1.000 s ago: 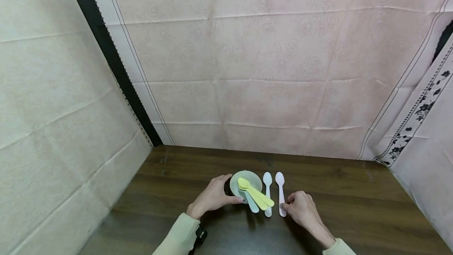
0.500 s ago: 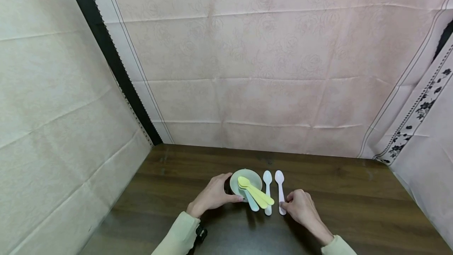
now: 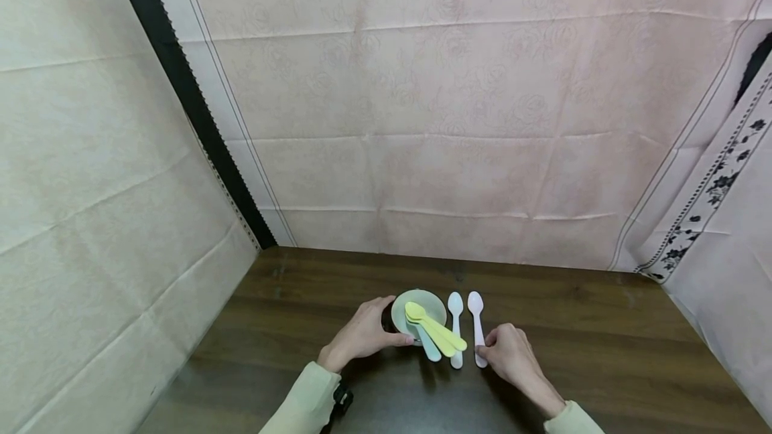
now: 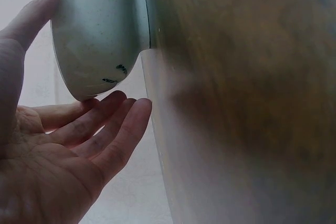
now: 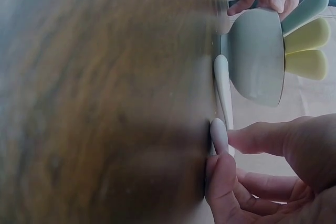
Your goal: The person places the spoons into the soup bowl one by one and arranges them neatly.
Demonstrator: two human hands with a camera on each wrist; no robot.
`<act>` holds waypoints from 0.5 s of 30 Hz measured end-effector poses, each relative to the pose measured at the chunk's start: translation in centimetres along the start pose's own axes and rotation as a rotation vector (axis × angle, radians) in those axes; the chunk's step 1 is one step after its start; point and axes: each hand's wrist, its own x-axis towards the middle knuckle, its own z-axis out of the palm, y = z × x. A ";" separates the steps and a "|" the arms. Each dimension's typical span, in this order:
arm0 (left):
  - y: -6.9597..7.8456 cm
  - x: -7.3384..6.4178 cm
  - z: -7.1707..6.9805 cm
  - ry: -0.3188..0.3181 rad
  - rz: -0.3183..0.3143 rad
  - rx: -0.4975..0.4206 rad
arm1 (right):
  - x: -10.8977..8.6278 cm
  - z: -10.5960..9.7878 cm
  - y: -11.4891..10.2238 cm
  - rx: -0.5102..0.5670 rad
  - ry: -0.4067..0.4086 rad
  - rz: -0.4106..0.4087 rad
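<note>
A pale green bowl point(image 3: 433, 304) point(image 4: 94, 30) stands on the table, its rim held between the thumb and fingers of my left hand point(image 3: 367, 331) point(image 4: 68, 156). In it lean two yellow spoons point(image 3: 443, 333) and a mint-green spoon point(image 3: 429, 345), handles sticking out over the near right rim. Just right of the bowl lies a whitish spoon point(image 3: 455, 305). Beside that lies a pale pinkish-white spoon point(image 3: 475, 303), roughly parallel to it. My right hand point(image 3: 514, 358) point(image 5: 278, 177) pinches the near end of its handle between thumb and forefinger, low at the tabletop.
The brown wooden table point(image 3: 591, 333) ends at a pinkish cloth wall point(image 3: 458, 153) behind. A pale cloth point(image 3: 120, 220) hangs at the left, and another with a dark floral border point(image 3: 724, 183) hangs at the right.
My right hand and the pinkish-white spoon have shifted very slightly left. The left hand and the bowl stay in place.
</note>
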 end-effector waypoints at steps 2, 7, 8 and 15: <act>0.0 0.0 0.0 0.000 -0.001 -0.002 | -0.4 -0.3 -0.6 0.009 0.005 -0.009; 0.1 -0.1 0.0 -0.002 -0.007 -0.004 | -1.1 -0.8 -1.4 0.011 0.019 -0.044; 0.1 -0.2 0.0 -0.003 -0.007 -0.004 | -1.1 -0.7 -1.5 0.004 0.019 -0.040; 0.0 0.0 0.0 -0.002 0.012 0.000 | -2.4 -1.9 -3.9 0.033 0.007 -0.036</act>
